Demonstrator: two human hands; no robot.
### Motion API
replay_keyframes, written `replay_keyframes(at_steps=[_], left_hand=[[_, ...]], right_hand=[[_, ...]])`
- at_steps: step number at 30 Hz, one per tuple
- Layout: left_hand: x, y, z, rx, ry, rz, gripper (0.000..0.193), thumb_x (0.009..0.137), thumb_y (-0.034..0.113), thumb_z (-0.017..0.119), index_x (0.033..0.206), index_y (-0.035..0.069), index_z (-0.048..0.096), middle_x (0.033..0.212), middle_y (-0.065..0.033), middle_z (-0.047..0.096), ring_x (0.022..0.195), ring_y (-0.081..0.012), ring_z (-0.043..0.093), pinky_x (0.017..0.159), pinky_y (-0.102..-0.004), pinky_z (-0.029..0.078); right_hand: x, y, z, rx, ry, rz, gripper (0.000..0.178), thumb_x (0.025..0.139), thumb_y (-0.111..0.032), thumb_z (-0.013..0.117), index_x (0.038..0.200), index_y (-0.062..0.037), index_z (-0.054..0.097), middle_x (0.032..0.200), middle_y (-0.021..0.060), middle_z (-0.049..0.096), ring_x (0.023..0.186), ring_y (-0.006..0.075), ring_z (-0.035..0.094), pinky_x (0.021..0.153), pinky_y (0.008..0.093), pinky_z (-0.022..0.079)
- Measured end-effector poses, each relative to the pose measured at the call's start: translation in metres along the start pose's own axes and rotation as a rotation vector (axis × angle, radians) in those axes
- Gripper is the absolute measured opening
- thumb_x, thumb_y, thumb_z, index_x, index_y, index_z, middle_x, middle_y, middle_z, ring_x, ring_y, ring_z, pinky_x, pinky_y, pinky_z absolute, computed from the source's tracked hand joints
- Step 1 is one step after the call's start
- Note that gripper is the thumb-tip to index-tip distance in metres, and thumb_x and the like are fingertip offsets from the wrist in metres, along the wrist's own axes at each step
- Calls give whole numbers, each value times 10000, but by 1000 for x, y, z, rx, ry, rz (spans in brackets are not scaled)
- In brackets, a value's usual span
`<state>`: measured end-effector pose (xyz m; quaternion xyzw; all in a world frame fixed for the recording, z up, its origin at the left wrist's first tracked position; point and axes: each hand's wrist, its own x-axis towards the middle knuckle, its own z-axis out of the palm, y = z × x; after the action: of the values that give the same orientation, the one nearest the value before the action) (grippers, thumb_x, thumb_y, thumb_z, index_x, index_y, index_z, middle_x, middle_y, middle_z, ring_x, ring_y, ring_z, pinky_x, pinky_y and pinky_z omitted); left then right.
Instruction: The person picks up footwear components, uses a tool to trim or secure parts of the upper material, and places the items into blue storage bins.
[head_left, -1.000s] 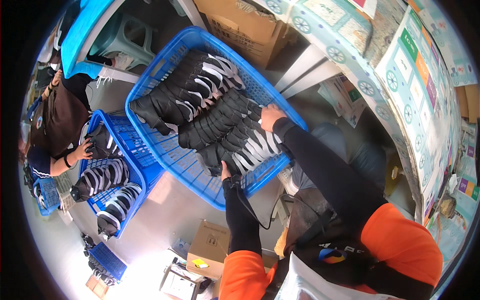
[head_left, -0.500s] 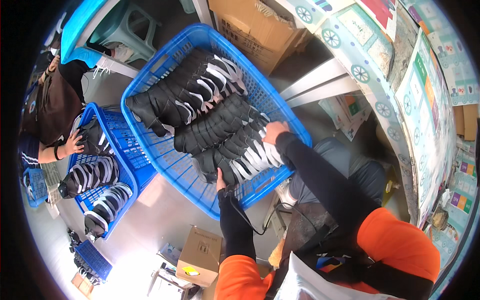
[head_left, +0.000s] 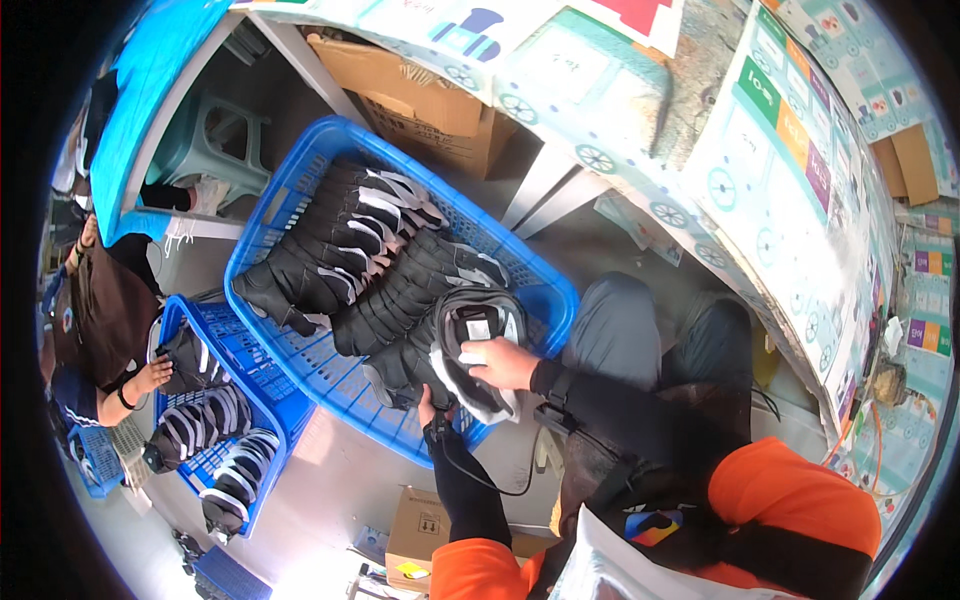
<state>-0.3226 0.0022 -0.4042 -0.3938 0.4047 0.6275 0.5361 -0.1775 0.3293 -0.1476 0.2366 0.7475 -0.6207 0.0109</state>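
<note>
A stack of nested black shoe uppers with grey linings (head_left: 437, 350) is tilted up at the near right end of a big blue plastic basket (head_left: 318, 385), its open collar end facing me. My right hand (head_left: 500, 363) grips the collar edge, fingers over the rim near a white label. At the stack's lower side, my left hand (head_left: 434, 410) is closed around the dark toe part, its fingers partly hidden. Two more rows of black uppers, one with white and pink edges (head_left: 345, 235) and one darker (head_left: 410, 285), lie beyond in the basket.
On the left, another person's hand (head_left: 152, 377) rests on uppers in a smaller blue basket (head_left: 285, 400). A table with a patterned cover (head_left: 600, 90) runs along the far right. A cardboard box (head_left: 415, 520) stands at the near side, and a grey-green stool (head_left: 215, 150) is under the far table.
The near stack of uppers has been turned up so its open end shows. My right hand has moved nearer and left onto its rim. The view has shifted, too.
</note>
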Motion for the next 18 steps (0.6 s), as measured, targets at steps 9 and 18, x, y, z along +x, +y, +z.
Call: replay_keyframes(at_steps=[9,18], left_hand=[[49,-72,106,200,73,0,775,876,689,725,1403,133,608,1367,-120,653,1200,-380,626,906,-637,518],[43,-66,70,143,208,84,760,860,687,741,1331,95,662,1255,-139,715,1075,-392,689,750,-657,547]], right_hand=[[36,73,-85,-298,183,364,410,788,-139,611,1156,32,664,1168,332,684,1139,482,649,975,521,527],[87,45,-53,-334,-108,557,615,768,-493,767,1055,51,745,1120,306,724,1101,434,694,970,459,526]])
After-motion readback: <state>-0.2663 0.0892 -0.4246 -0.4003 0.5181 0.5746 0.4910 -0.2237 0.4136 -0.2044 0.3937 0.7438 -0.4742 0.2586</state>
